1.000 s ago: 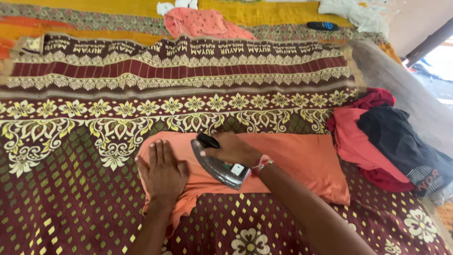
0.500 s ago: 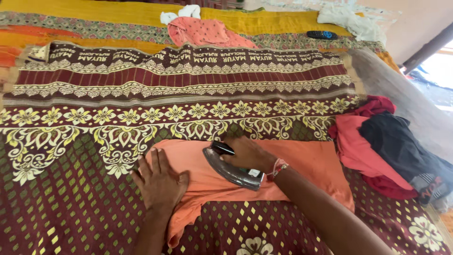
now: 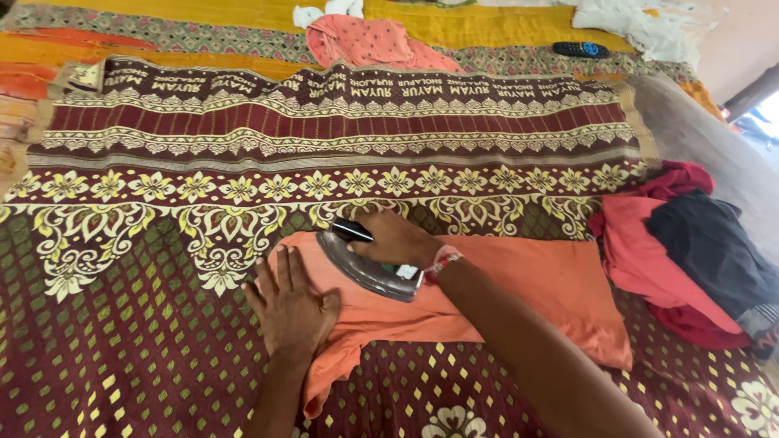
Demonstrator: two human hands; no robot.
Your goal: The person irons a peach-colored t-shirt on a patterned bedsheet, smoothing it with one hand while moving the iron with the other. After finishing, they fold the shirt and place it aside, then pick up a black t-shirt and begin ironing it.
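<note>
An orange garment (image 3: 527, 292) lies flat on a maroon blanket with yellow flower patterns (image 3: 122, 324). My right hand (image 3: 398, 239) grips the black handle of a metal clothes iron (image 3: 365, 272), which rests on the garment's upper left part. My left hand (image 3: 292, 308) lies flat with fingers spread on the garment's left end, just below and left of the iron. A red and white thread band is on my right wrist.
A pile of red, pink and black clothes (image 3: 690, 251) lies at the right. A pink dotted cloth (image 3: 365, 40), a white cloth (image 3: 641, 28) and a dark remote control (image 3: 580, 49) lie at the far side on yellow bedding.
The iron, in my right hand, slid right and then back left and up along the garment. My left hand stayed pressed on the left end.
</note>
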